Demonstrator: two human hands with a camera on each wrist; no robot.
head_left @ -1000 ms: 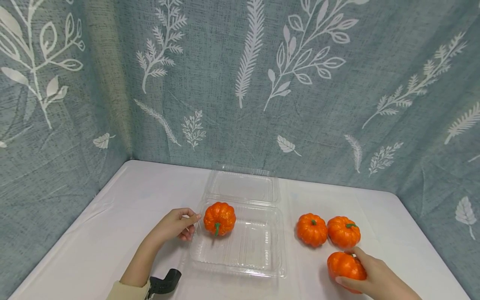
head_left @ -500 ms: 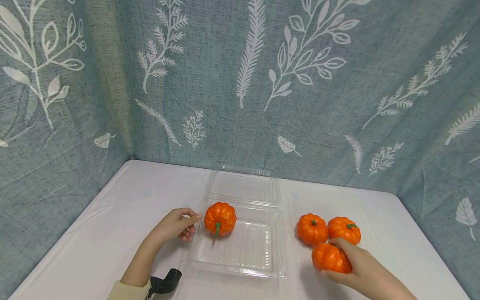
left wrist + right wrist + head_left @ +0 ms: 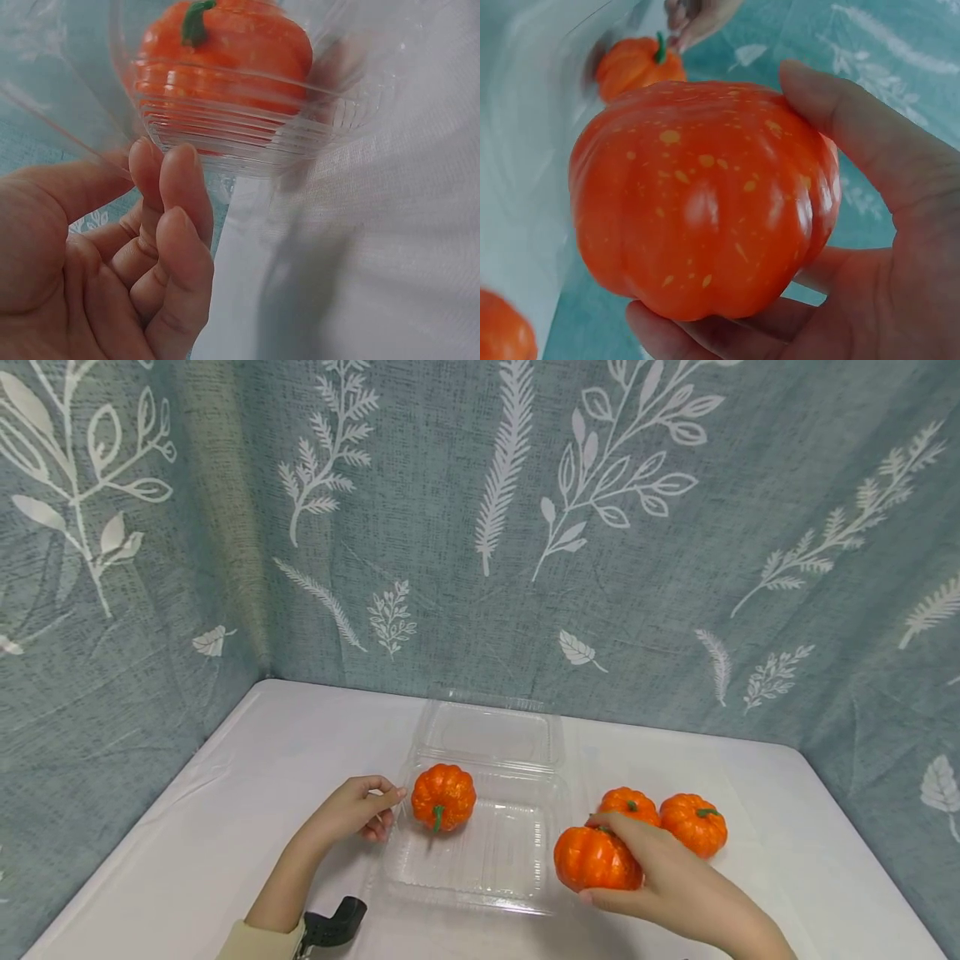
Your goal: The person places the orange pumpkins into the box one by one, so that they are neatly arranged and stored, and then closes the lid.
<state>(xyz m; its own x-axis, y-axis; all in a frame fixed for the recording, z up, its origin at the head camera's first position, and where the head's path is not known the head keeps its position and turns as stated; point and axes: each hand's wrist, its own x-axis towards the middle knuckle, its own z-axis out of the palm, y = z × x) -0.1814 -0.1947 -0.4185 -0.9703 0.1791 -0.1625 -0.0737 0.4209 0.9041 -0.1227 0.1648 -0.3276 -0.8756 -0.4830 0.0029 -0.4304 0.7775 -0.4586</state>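
Note:
My right hand (image 3: 675, 881) grips a small orange toy pumpkin (image 3: 594, 858), fingers over its top and thumb low on its near side. It hangs by the right rim of a clear plastic clamshell container (image 3: 506, 856), whose lid (image 3: 487, 733) lies folded back. In the right wrist view, yellow flecks dot the held pumpkin (image 3: 697, 202). Inside the container, on its left, sits another pumpkin (image 3: 443, 797) with a green stem. My left hand (image 3: 352, 810) pinches the container's left rim; the left wrist view shows the thumb and fingertips (image 3: 181, 169) against the clear edge.
Two more pumpkins stand on the white table right of the container: one (image 3: 697, 827) in full view, the other (image 3: 628, 802) partly behind my right hand. A patterned blue-green curtain (image 3: 450, 527) rises behind the table. A black strap piece (image 3: 337, 925) is at my left wrist.
My right hand has carried the gripped pumpkin leftward and up, from the table at the right to the container's right edge. The left hand has stayed put.

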